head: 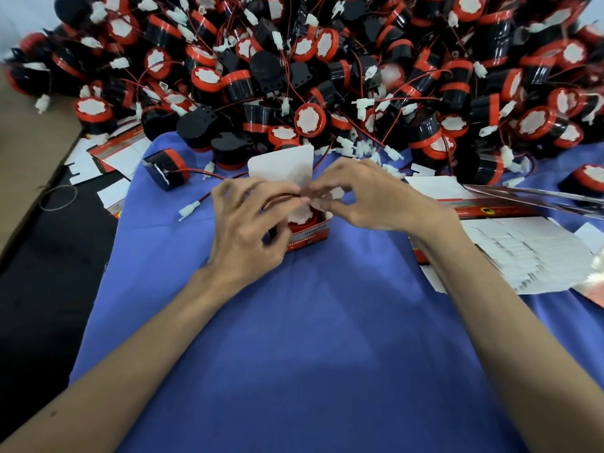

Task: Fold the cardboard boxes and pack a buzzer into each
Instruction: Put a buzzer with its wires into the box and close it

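Note:
A small red and white cardboard box (309, 235) stands on the blue cloth with its white lid flap (281, 165) raised at the back. A red-rimmed buzzer (302, 220) sits inside it, partly hidden. My left hand (248, 230) grips the box's left side, and its fingertips pinch the buzzer's looped red wire (277, 199) above the opening. From the right, my right hand (366, 194) pinches the same wire and its white connector (335, 192). A huge pile of black and red buzzers (327, 67) fills the far side.
One loose buzzer (166, 168) lies on the blue cloth (310, 322) at the left, its white plug (189, 210) trailing near my left hand. Flat unfolded boxes are stacked at the right (523, 256) and scattered at the left (111, 158). A rubber band (58, 197) lies on the dark floor.

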Demonstrator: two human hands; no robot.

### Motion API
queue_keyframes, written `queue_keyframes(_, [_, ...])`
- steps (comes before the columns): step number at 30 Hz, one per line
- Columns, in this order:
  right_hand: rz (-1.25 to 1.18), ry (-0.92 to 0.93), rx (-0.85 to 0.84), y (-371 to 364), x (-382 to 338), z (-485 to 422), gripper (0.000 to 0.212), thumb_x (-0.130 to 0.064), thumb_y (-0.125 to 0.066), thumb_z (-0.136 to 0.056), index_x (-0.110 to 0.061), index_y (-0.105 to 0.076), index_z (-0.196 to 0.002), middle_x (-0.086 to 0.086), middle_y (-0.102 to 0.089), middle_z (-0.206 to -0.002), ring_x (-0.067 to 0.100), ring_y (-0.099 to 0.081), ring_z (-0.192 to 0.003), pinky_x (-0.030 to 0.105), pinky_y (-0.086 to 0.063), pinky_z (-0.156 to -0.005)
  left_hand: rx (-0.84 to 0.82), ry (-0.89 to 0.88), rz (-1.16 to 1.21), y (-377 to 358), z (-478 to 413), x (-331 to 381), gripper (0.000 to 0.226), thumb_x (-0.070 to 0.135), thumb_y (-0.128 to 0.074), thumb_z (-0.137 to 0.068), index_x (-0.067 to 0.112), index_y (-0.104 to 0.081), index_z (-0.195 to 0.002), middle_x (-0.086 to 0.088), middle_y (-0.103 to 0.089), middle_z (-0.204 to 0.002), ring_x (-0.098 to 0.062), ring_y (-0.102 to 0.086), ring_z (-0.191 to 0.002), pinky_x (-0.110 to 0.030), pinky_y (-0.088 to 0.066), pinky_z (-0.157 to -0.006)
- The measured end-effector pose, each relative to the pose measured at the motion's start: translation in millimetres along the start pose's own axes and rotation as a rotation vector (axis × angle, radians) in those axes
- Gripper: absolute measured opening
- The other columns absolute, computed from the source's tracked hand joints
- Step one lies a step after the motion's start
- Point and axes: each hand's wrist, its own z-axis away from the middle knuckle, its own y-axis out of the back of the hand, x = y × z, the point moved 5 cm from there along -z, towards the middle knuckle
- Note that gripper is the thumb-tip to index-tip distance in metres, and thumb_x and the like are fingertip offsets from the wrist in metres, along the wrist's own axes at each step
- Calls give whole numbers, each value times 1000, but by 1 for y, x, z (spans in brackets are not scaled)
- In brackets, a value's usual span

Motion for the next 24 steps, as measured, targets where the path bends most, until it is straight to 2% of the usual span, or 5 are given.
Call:
queue_keyframes(6, [68, -43, -2, -6, 3, -5, 32, -7, -63, -89, -14, -67, -120, 1, -68, -115, 16, -55, -111, 11, -34, -86, -116, -18, -82, 0, 4, 4, 23, 17, -57, -77, 14, -77, -86, -4, -65, -81, -27, -58, -90, -45, -37, -88])
queue_keyframes(12, [176, -116, 25, -8, 4, -5, 26, -28, -65, -90, -22, -69, -115, -16, -60, -122, 7, -44, -121, 31, -42, -88, -80, 111, 16, 3, 1, 4, 22, 14, -58, -81, 4, -73, -70, -11, -61, -75, -31, -57, -75, -37, -43, -45])
queue_keyframes(15, [212, -103, 30, -8, 0, -4, 24, -32, -59, -94, -23, -70, -114, -16, -58, -120, 8, -43, -119, 27, -37, -82, -30, 185, -14, 4, 2, 0, 27, 14, -62, -84, 4, -65, -60, -9, -61, -76, -26, -54, -78, -36, -41, -42])
queue_keyframes(20, [250, -146, 24, -11, -1, -3, 26, -29, -50, -95, -24, -73, -107, -4, -53, -122, 19, -43, -116, 39, -42, -95, 43, 242, -71, 3, 4, -5, 31, 23, -67, -83, 8, -63, -55, -5, -63, -77, -19, -49, -84, -32, -39, -38])
queue_keyframes(24, [59, -192, -41, -14, -1, -6, 25, -22, -52, -96, -7, -72, -100, 16, -56, -104, 25, -50, -95, 31, -40, -83, 71, 379, -42, 2, 6, -16, 37, 36, -70, -78, 8, -60, -57, -9, -63, -100, -23, -47, -97, -35, -44, -52])
